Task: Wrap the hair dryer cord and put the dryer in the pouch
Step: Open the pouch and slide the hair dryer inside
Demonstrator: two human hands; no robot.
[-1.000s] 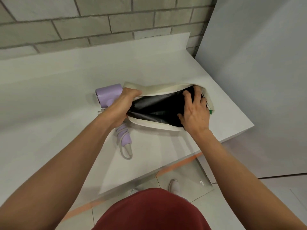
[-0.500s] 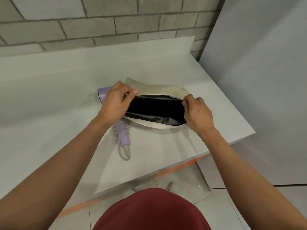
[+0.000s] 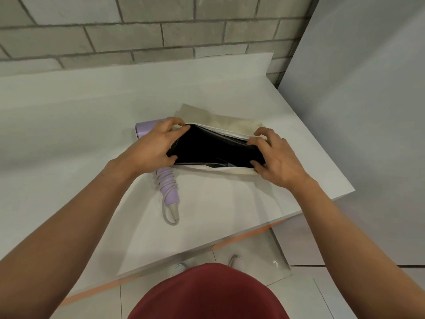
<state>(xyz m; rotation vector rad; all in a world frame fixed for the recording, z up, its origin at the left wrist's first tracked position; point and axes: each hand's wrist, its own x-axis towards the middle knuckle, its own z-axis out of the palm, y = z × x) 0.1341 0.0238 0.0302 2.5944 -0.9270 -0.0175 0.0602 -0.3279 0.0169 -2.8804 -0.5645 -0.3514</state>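
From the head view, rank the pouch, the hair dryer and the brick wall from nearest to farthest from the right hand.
1. The pouch: gripped by the right hand at its right end.
2. The hair dryer: on the counter past the pouch's left end, beside the left hand.
3. The brick wall: behind the counter.

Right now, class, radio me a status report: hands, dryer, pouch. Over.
Left hand, right hand: both gripping pouch mouth, held open. Hair dryer outside, on counter beside pouch, cord wrapped round handle. Nothing blocking the opening.
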